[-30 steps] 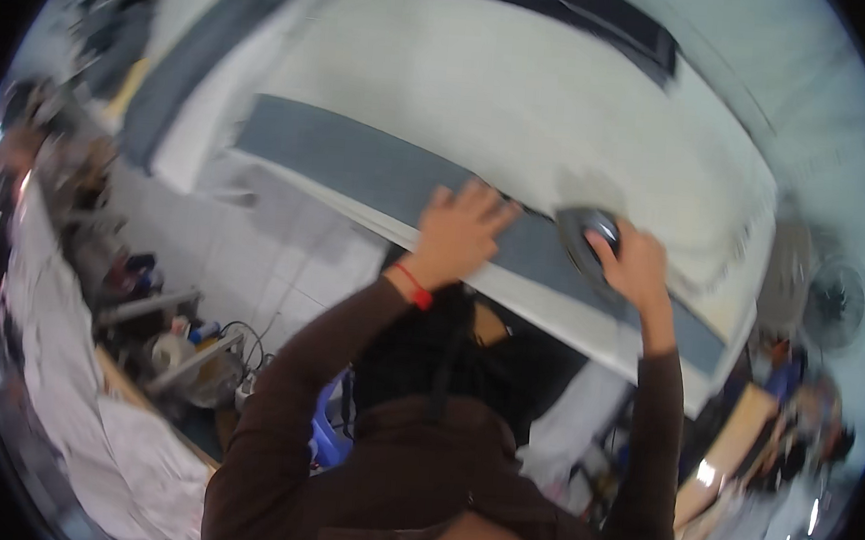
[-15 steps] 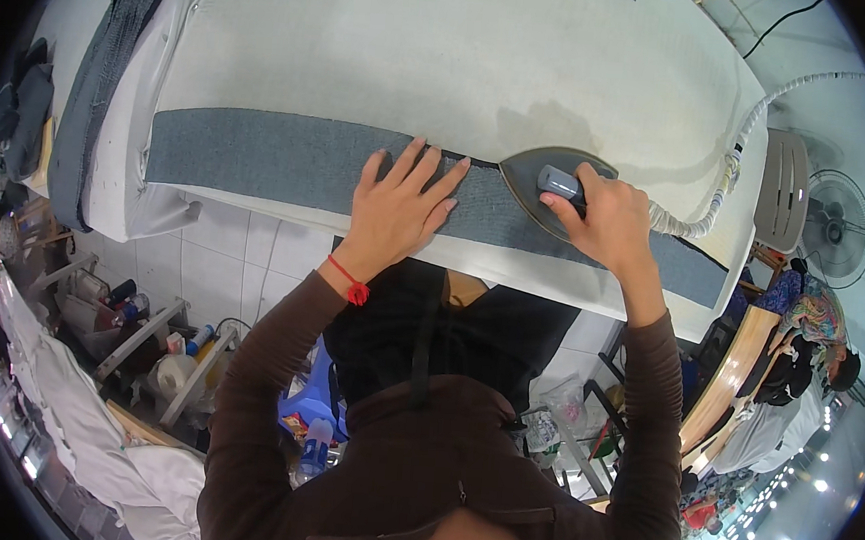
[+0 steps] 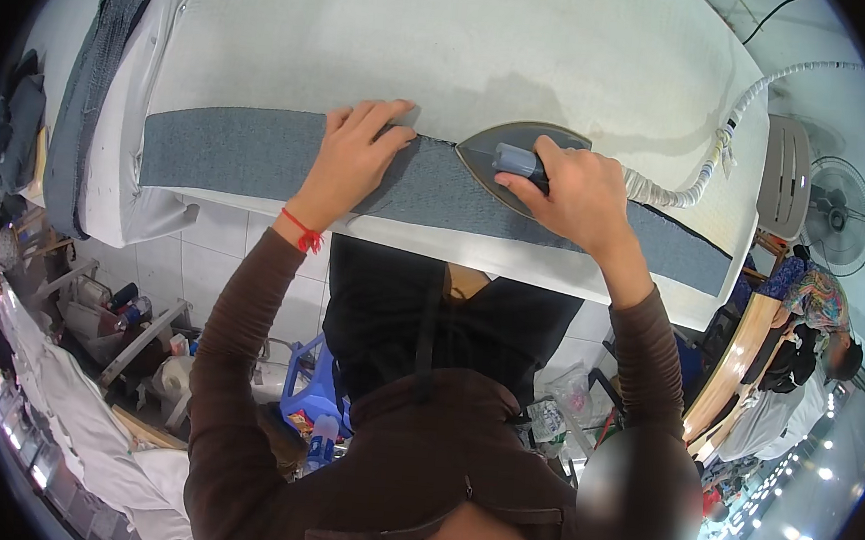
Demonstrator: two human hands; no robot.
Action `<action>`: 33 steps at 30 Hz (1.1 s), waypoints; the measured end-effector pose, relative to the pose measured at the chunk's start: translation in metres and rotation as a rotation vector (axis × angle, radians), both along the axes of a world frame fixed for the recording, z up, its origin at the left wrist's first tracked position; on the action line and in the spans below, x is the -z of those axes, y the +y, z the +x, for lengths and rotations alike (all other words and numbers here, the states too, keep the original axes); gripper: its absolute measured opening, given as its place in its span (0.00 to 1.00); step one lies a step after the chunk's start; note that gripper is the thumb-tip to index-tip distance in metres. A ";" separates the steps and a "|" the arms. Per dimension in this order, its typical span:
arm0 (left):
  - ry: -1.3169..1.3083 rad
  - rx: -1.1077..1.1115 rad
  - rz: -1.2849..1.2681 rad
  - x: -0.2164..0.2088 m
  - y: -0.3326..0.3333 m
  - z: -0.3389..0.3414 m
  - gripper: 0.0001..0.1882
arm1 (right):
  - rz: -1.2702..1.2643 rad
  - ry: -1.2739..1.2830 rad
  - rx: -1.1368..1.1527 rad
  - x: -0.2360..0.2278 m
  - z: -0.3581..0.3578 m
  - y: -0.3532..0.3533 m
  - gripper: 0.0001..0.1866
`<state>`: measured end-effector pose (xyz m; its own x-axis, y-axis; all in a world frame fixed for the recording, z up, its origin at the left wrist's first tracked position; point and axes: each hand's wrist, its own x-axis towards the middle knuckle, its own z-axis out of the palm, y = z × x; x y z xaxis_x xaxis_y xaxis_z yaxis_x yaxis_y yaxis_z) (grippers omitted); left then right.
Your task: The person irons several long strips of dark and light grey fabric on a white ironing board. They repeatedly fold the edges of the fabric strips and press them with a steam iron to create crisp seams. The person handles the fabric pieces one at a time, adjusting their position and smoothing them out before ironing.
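Note:
A long strip of blue-grey denim (image 3: 231,146) lies along the near edge of a white padded ironing table (image 3: 368,40). My right hand (image 3: 580,195) is wrapped round the handle of an iron (image 3: 489,174), whose pointed tip faces left. The iron rests on the strip and reaches past its far edge, where a dark line shows. Left of the tip, my left hand (image 3: 350,159) is over the strip, its bent fingers apart near the far edge. A red string bracelet (image 3: 305,233) circles my left wrist.
A white-wrapped hose (image 3: 699,183) runs from the iron to the upper right. More denim (image 3: 92,116) hangs over the table's left end. A fan (image 3: 842,218) and a grey plastic panel (image 3: 785,184) stand at right. Below are a blue stool (image 3: 312,392) and a bottle (image 3: 322,445).
The iron has slid left along the strip in my right hand. My left hand has also shifted left, its fingers going from spread flat to bent.

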<state>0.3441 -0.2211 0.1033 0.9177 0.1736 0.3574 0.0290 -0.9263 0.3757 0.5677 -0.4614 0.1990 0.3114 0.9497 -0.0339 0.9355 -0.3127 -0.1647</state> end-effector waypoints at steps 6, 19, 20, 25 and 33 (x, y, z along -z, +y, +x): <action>0.102 -0.012 -0.148 -0.003 0.023 0.001 0.09 | -0.103 0.076 0.052 -0.003 -0.002 0.001 0.31; 0.242 0.094 -0.205 -0.012 0.050 0.007 0.10 | -0.103 0.079 0.066 -0.004 0.003 0.006 0.32; 0.170 0.138 -0.145 -0.006 0.051 0.004 0.10 | -0.105 0.073 0.061 -0.004 0.003 0.006 0.32; 0.014 0.310 0.114 -0.002 0.057 -0.002 0.11 | -0.107 0.120 0.087 -0.004 0.000 0.009 0.28; 0.032 0.456 0.180 -0.004 0.070 0.000 0.14 | -0.058 0.028 0.020 -0.004 -0.007 0.017 0.32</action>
